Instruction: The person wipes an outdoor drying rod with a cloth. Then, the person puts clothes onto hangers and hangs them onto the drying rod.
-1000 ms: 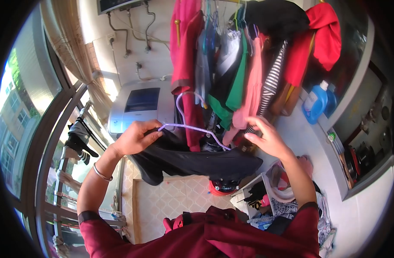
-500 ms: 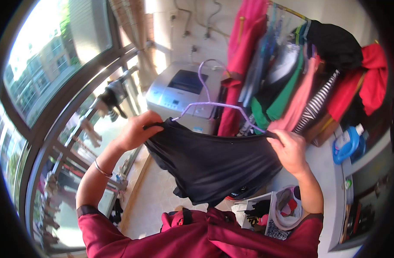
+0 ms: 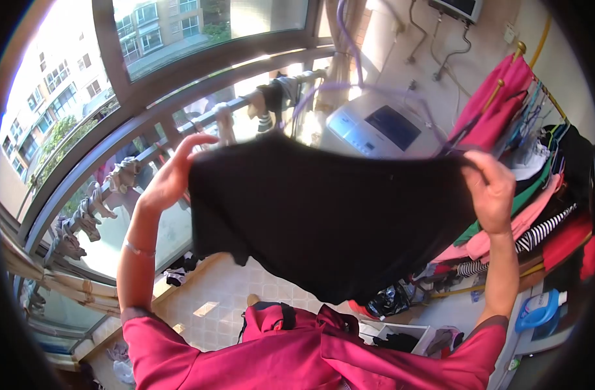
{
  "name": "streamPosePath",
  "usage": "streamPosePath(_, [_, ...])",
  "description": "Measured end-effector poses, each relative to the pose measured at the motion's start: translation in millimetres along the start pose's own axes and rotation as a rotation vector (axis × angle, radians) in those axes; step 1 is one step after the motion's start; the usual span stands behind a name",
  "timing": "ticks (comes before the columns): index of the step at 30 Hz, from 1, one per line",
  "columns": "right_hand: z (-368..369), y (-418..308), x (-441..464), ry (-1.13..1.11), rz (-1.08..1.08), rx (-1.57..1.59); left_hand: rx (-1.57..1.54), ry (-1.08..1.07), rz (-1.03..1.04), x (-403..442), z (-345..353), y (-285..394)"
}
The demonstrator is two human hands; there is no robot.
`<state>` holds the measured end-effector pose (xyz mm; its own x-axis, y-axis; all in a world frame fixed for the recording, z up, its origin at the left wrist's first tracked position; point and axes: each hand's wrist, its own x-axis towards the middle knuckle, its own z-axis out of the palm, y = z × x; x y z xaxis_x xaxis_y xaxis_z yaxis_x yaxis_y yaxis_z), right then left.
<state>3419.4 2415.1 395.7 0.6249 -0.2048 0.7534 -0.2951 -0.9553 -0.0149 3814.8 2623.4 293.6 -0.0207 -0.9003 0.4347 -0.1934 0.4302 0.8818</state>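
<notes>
A black top (image 3: 323, 214) is stretched wide in front of me, hung on a thin purple hanger (image 3: 358, 65) whose hook points upward. At its left shoulder my left hand (image 3: 167, 179) pinches the cloth edge, fingers partly behind the fabric. My right hand (image 3: 492, 192) grips the opposite shoulder between thumb and fingers, near the hanger's right end. The hem hangs loose and uneven above the floor. Where the hanger's arms enter the top, the cloth hides them.
A washing machine (image 3: 349, 133) stands beyond the top. Clothes on a rack, including a pink garment (image 3: 499, 117), hang at right. A blue detergent bottle (image 3: 538, 313) sits on the right. Windows and a railing (image 3: 158, 153) with cloths tied on it run along the left.
My view has swung left, so the rack and washing machine appear farther right. The top and hanger are raised closer to the camera, still between both hands.
</notes>
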Motion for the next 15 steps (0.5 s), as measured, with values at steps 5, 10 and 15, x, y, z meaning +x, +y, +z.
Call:
streamPosePath(5, [36.5,-46.0,77.9,0.141,-0.066,0.031,0.322,0.321,-0.375,-98.4,-59.2,-13.5])
streamPosePath(10, [83.0,-97.4,169.8,0.342,-0.178,0.045,0.096,0.579,-0.426,-222.2,-133.0,-59.5])
streamPosePath(15, [112.6,-118.4,270.4,0.481,-0.293,0.011,0.370,0.480,-0.844,-297.7,-147.9,-70.4])
